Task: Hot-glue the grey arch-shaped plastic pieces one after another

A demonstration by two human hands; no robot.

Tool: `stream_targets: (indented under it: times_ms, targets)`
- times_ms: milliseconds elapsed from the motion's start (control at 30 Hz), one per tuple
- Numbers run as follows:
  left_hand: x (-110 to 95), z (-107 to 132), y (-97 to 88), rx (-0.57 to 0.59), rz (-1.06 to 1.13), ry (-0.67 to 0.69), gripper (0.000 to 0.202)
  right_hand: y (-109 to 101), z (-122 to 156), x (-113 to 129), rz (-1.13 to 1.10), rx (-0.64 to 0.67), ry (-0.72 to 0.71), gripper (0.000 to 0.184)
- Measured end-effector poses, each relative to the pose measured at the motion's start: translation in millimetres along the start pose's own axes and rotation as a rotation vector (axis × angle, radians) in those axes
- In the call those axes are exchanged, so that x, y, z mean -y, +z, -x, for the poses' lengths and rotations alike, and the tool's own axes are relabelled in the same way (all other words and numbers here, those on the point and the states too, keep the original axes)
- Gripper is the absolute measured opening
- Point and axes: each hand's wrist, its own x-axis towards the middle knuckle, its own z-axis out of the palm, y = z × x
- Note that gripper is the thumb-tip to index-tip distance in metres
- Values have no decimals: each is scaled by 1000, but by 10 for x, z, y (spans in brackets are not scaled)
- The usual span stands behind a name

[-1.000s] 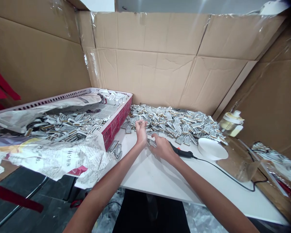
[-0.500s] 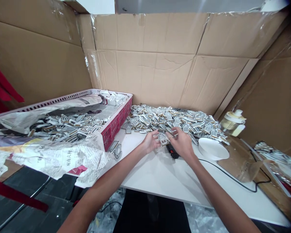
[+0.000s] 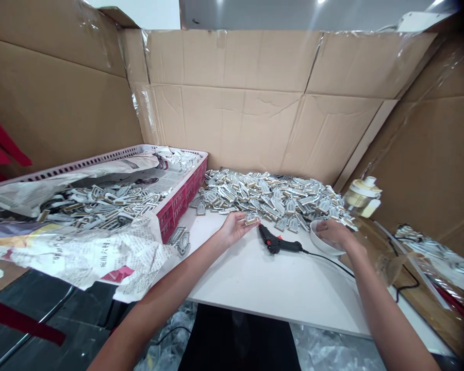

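My left hand [image 3: 234, 228] is closed on a small grey-and-white flat piece [image 3: 251, 220] with a tan strip, held up over the table [image 3: 247, 278]. Just right of it, a black glue gun [image 3: 279, 243] lies on the white tabletop, its nozzle near my left fingertips. My right hand [image 3: 334, 233] reaches into a white bowl [image 3: 325, 248]; its fingertips are inside and hidden, so what they touch does not show. Behind both hands spreads a heap of similar grey pieces [image 3: 263, 190].
A pink basket [image 3: 181, 203] lined with newspaper [image 3: 100, 252] holds more pieces at left. A few pieces [image 3: 180, 241] lie beside it. Cardboard walls [image 3: 232, 113] enclose the table. A clear and cream-coloured container [image 3: 362, 196] stands at right. The glue gun's cord [image 3: 330, 262] runs right.
My right hand has left the piece and moved right into the bowl. The left hand keeps the piece. The glue gun, partly covered before, now lies in plain sight.
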Motion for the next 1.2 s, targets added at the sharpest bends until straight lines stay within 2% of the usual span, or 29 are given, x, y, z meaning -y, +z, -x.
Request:
stream_targets:
  times_ms: [67,100,233,367,500,633,733,833,900,967,1100,1200]
  targets:
    - [5,-12,-2,-3,8,-6,11,-47,-7,32,29,187,73,8]
    - [7,-19,-4,-2,4,-12,12,-78,-14,48,40,226,104,14]
    - [7,-32,-11,2,-24,-36,19,-198,-25,70,33,118,169,32]
    - [1,-10,-15,10,-60,-69,23,-292,15,56,24,104,153,39]
    - [-3,7,-32,42,-83,-101,26,-329,49,46,42,115,158,29]
    - [-1,3,-47,79,-98,-117,27,-334,49,53,82,-8,167,19]
    - [14,15,-30,92,-157,-90,22,-328,44,138,26,-91,81,14]
    - [37,44,1,87,-229,-23,19,-287,78,377,-289,-34,-135,22]
    - [50,61,15,77,-247,16,27,-243,130,623,-519,83,-284,34]
    - [58,71,21,71,-247,24,40,-200,189,903,-630,154,-386,40]
    - [71,82,29,41,-296,53,56,-158,195,1418,-713,89,-464,30]
    - [88,108,54,102,-468,23,48,-152,30,1730,-800,25,-526,26]
